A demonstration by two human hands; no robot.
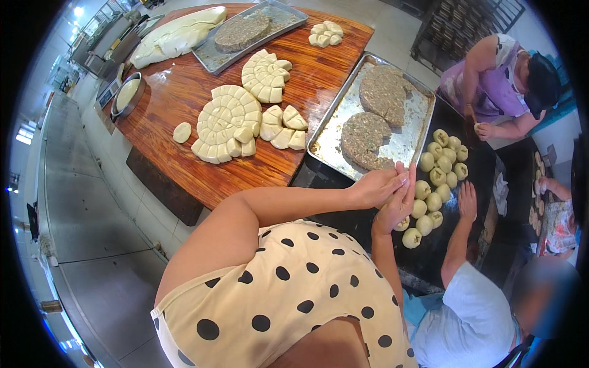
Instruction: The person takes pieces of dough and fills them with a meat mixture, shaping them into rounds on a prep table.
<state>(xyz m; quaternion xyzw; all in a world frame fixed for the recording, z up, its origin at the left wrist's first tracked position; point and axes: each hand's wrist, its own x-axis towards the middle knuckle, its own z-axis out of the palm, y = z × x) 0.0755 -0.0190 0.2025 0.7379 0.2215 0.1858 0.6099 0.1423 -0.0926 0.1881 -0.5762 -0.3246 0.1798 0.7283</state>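
My left hand (375,187) and my right hand (396,210) meet at the near edge of a metal tray (325,142). The fingers of both are closed together, and whatever lies between them is hidden. Inside the tray sit two mounds of minced filling; the nearer mound (362,138) has a bite-shaped gap on its right side and lies just beyond my fingertips. Right of my hands, several round filled dough balls (423,208) stand on a dark surface, some with pleated or open tops. One ball is partly covered by my right hand.
Cut dough pieces (227,119) lie on the wooden table (165,104), near a long dough slab (178,37), a second filling tray (282,27) and a metal bowl (127,95). A co-worker's hand (467,201) rests beside the balls; another person (491,92) works opposite.
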